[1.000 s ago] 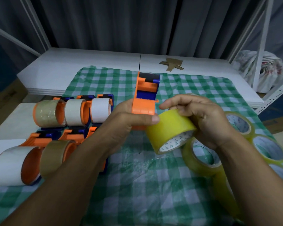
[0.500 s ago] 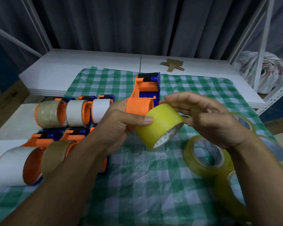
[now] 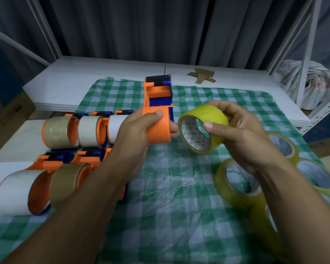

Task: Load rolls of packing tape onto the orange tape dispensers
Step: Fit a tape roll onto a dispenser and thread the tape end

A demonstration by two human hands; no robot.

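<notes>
Left hand (image 3: 139, 130) wraps the orange tape dispenser (image 3: 157, 111), thumb on top. Right hand (image 3: 234, 134) pinches the yellow tape roll (image 3: 204, 128) just beside it, not touching.

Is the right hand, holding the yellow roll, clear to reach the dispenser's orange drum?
Probably yes: the right hand holds the yellow roll beside the orange drum. Only the left hand, whose fingertips curl over the drum's edge, lies in the way.
</notes>
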